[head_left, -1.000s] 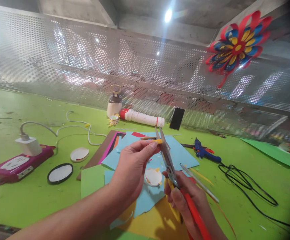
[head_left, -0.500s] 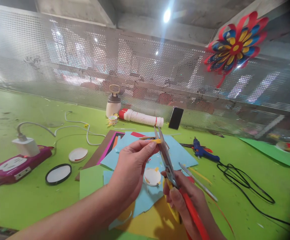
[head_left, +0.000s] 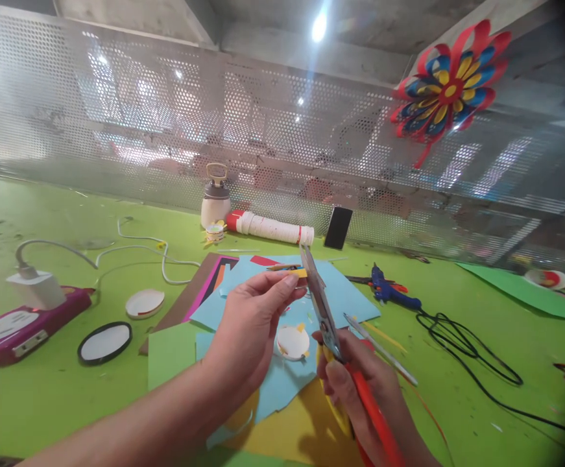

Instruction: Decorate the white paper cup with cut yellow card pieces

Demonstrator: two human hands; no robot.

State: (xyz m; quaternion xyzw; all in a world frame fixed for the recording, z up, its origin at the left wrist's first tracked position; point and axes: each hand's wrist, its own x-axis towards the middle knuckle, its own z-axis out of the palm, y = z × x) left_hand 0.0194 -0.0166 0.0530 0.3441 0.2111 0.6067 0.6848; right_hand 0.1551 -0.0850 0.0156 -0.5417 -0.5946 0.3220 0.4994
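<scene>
The left hand (head_left: 248, 318) is closed in a pinch, thumb and fingertips gripping a short yellow strip (head_left: 300, 273) whose free end sits right by the blades of the scissors (head_left: 322, 311); whether the strip touches the metal, I cannot tell. The right hand (head_left: 360, 376) is wrapped around the red and yellow handles, and the blades point to twelve o'clock, only slightly apart near the tips. Taking the strip as the centre of the clock, a small white disc (head_left: 292, 342) with yellow tabs on its rim lies at six o'clock, on blue paper (head_left: 282, 389). A pen (head_left: 384, 352) lies between four and five o'clock, and a blue glue gun (head_left: 393, 292) with a looped black cord rests at three. At nine o'clock are a white lid (head_left: 144, 303) and, farther out, a purple power strip (head_left: 32, 321); a black-rimmed disc (head_left: 105, 343) lies between eight and nine. A white tube (head_left: 275, 228) with a red end lies at eleven, a bottle (head_left: 215, 211) stands at ten, and a phone (head_left: 338, 227) leans at one. Beyond, also at one, hangs a paper flower (head_left: 450, 91), before a perforated screen (head_left: 263, 162) behind the green table (head_left: 29, 402).
</scene>
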